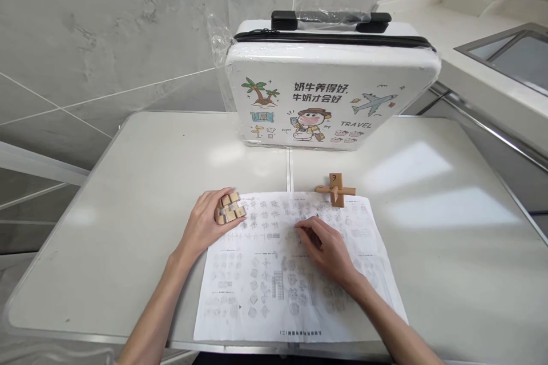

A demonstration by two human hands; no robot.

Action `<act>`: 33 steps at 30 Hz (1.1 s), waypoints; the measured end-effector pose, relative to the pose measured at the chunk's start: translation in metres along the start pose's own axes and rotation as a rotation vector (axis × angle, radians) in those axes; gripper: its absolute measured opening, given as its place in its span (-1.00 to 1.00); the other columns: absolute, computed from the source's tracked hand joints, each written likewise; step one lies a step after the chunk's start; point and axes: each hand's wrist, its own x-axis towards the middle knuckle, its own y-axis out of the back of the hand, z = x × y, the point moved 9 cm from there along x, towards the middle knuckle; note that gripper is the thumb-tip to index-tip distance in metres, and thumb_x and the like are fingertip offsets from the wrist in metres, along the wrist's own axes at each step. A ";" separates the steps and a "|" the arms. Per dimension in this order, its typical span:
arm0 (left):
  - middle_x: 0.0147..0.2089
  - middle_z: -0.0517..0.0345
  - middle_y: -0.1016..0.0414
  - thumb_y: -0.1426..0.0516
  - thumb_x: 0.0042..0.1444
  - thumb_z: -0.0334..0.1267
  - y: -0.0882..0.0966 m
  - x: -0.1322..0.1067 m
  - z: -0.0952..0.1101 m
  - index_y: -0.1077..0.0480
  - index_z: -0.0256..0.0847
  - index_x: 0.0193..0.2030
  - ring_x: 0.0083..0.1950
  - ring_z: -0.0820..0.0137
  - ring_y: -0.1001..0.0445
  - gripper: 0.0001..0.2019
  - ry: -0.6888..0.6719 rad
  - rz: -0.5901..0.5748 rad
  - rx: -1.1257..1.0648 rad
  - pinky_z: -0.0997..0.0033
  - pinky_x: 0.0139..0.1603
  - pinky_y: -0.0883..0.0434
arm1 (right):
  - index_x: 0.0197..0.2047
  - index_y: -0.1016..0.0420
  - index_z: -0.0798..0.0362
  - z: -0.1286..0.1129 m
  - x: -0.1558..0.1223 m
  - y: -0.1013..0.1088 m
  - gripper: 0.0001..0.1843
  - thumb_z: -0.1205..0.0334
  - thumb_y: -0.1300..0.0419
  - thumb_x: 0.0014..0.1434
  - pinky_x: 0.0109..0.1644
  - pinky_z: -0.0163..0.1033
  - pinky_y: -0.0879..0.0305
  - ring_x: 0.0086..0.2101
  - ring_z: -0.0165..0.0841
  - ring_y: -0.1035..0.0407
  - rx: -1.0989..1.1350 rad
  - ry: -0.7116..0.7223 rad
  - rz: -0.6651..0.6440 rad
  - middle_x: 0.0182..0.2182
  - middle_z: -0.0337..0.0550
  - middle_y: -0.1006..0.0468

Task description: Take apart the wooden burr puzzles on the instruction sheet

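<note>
Left hand: closed around a wooden block puzzle, at the far left corner of the printed diagram sheet. Right hand: fingers half curled, tips on the sheet's middle, gripping nothing. The sheet lies at the table's near edge. A wooden cross puzzle stands at the sheet's far edge; a white illustrated case stands at the table's far edge.

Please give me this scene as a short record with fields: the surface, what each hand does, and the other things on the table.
Surface: white table with a seam down its middle
Left: left hand grips a wooden block puzzle at the far left corner of the paper
Right: right hand rests on the printed sheet, fingertips on the diagrams, holding nothing
Other puzzle: wooden cross puzzle at the sheet's far edge, untouched
Behind: white case with cartoon prints, under clear plastic
</note>
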 end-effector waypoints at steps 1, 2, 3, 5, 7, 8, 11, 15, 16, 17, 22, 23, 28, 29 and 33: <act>0.23 -0.03 -0.53 -0.35 0.20 0.03 0.000 0.001 0.000 -0.26 -0.07 0.36 0.16 0.11 -0.50 -0.33 -0.003 -0.007 0.001 0.07 0.18 -0.47 | -0.06 -0.52 -0.04 0.001 0.000 0.000 -0.81 0.21 -0.07 0.50 -0.40 -0.25 -0.27 -0.43 -0.34 -0.36 -0.002 0.001 0.000 -0.31 -0.16 -0.54; 0.24 -0.04 -0.52 -0.35 0.19 0.03 0.000 0.001 0.002 -0.24 -0.07 0.38 0.17 0.10 -0.49 -0.31 -0.008 -0.010 0.006 0.05 0.19 -0.46 | -0.06 -0.52 -0.04 0.001 0.000 0.000 -0.81 0.21 -0.07 0.50 -0.40 -0.25 -0.27 -0.43 -0.34 -0.36 -0.004 0.001 -0.001 -0.31 -0.16 -0.54; 0.25 -0.05 -0.51 -0.36 0.18 0.03 0.000 0.002 0.004 -0.23 -0.07 0.39 0.20 0.08 -0.47 -0.29 -0.020 -0.009 0.014 0.03 0.21 -0.45 | -0.06 -0.52 -0.04 0.001 0.000 -0.001 -0.82 0.21 -0.07 0.50 -0.40 -0.25 -0.27 -0.43 -0.34 -0.36 -0.006 0.002 -0.002 -0.31 -0.15 -0.55; 0.27 -0.08 -0.49 -0.38 0.16 0.04 0.002 0.003 0.015 -0.23 -0.08 0.39 0.25 0.04 -0.43 -0.26 -0.064 0.016 0.032 -0.03 0.27 -0.41 | -0.05 -0.52 -0.04 0.002 -0.001 -0.001 -0.82 0.21 -0.07 0.49 -0.40 -0.25 -0.28 -0.43 -0.33 -0.37 -0.006 0.001 -0.006 -0.30 -0.14 -0.55; 0.27 -0.11 -0.48 -0.39 0.16 0.01 0.005 0.004 0.032 -0.25 -0.10 0.38 0.30 0.01 -0.40 -0.28 -0.129 0.080 0.045 -0.08 0.32 -0.37 | -0.06 -0.52 -0.04 0.002 -0.001 -0.001 -0.82 0.21 -0.08 0.49 -0.39 -0.24 -0.28 -0.42 -0.34 -0.37 -0.001 -0.006 -0.009 -0.30 -0.14 -0.56; 0.25 -0.10 -0.49 -0.38 0.19 -0.03 0.007 0.004 0.042 -0.28 -0.09 0.36 0.29 0.02 -0.41 -0.34 -0.165 0.125 0.040 -0.08 0.32 -0.37 | -0.06 -0.53 -0.04 0.002 0.000 -0.001 -0.82 0.21 -0.09 0.48 -0.38 -0.24 -0.29 -0.42 -0.34 -0.37 0.006 -0.013 -0.010 -0.30 -0.15 -0.55; 0.16 -0.06 -0.54 -0.32 0.28 -0.17 0.001 0.006 0.076 -0.36 -0.08 0.26 0.21 0.10 -0.49 -0.55 -0.271 0.186 -0.017 0.02 0.24 -0.42 | -0.08 -0.54 -0.03 0.003 0.002 0.001 -0.82 0.19 -0.11 0.47 -0.37 -0.25 -0.28 -0.40 -0.33 -0.37 0.051 -0.046 -0.021 -0.31 -0.15 -0.55; -0.04 0.06 -0.61 -0.21 0.39 -0.18 -0.033 0.014 0.107 -0.45 -0.14 0.07 -0.10 0.32 -0.59 -0.81 -0.312 0.024 -0.173 0.31 -0.08 -0.48 | -0.09 -0.58 -0.03 0.011 0.008 0.008 -0.80 0.10 -0.15 0.45 -0.40 -0.25 -0.26 -0.45 -0.33 -0.36 0.186 -0.148 -0.038 -0.40 -0.19 -0.53; -0.13 0.12 -0.61 -0.19 0.41 -0.17 -0.043 0.017 0.112 -0.46 -0.15 0.00 -0.22 0.38 -0.57 -0.86 -0.303 -0.041 -0.207 0.38 -0.22 -0.44 | -0.10 -0.58 -0.03 0.015 0.010 0.010 -0.78 0.06 -0.16 0.45 -0.40 -0.25 -0.26 -0.46 -0.33 -0.35 0.234 -0.183 -0.039 -0.43 -0.20 -0.52; -0.24 0.18 -0.59 -0.17 0.43 -0.16 -0.052 0.019 0.115 -0.47 -0.16 -0.05 -0.32 0.43 -0.53 -0.87 -0.295 -0.087 -0.243 0.43 -0.31 -0.39 | -0.10 -0.58 -0.02 0.018 0.011 0.012 -0.76 0.03 -0.17 0.45 -0.41 -0.25 -0.27 -0.47 -0.34 -0.35 0.288 -0.217 -0.040 -0.44 -0.21 -0.51; -0.46 0.30 -0.49 -0.12 0.45 -0.12 -0.081 0.026 0.119 -0.47 -0.19 -0.25 -0.49 0.53 -0.39 -0.74 -0.204 -0.224 -0.388 0.50 -0.42 -0.28 | -0.21 -0.50 -0.01 0.034 0.012 0.016 -0.67 -0.09 -0.20 0.43 -0.45 -0.28 -0.22 -0.51 -0.39 -0.30 0.529 -0.312 -0.038 -0.46 -0.24 -0.48; -0.47 0.30 -0.48 -0.12 0.45 -0.12 -0.083 0.027 0.118 -0.47 -0.19 -0.28 -0.49 0.53 -0.38 -0.72 -0.183 -0.238 -0.404 0.51 -0.42 -0.27 | -0.23 -0.48 -0.01 0.036 0.011 0.017 -0.66 -0.10 -0.20 0.43 -0.47 -0.29 -0.19 -0.53 -0.40 -0.27 0.553 -0.318 -0.031 -0.50 -0.26 -0.45; -0.50 0.29 -0.41 -0.13 0.43 -0.08 -0.090 0.028 0.108 -0.48 -0.19 -0.32 -0.48 0.52 -0.33 -0.68 -0.065 -0.307 -0.480 0.50 -0.41 -0.27 | -0.26 -0.45 -0.01 0.042 0.007 0.018 -0.64 -0.10 -0.20 0.44 -0.49 -0.30 -0.16 -0.57 -0.42 -0.23 0.579 -0.316 -0.018 -0.56 -0.31 -0.39; -0.50 0.29 -0.40 -0.12 0.43 -0.07 -0.091 0.028 0.106 -0.48 -0.19 -0.32 -0.49 0.52 -0.32 -0.67 -0.036 -0.320 -0.498 0.50 -0.41 -0.27 | -0.26 -0.45 -0.01 0.042 0.007 0.017 -0.64 -0.10 -0.19 0.44 -0.49 -0.30 -0.16 -0.57 -0.42 -0.24 0.574 -0.315 -0.020 -0.55 -0.31 -0.39; -0.52 0.30 -0.37 -0.12 0.42 -0.06 -0.090 0.028 0.102 -0.48 -0.19 -0.33 -0.49 0.51 -0.29 -0.66 0.011 -0.325 -0.536 0.49 -0.41 -0.26 | -0.29 -0.44 0.00 0.039 0.009 0.017 -0.64 -0.08 -0.19 0.45 -0.50 -0.29 -0.16 -0.57 -0.42 -0.24 0.514 -0.290 -0.009 -0.56 -0.30 -0.40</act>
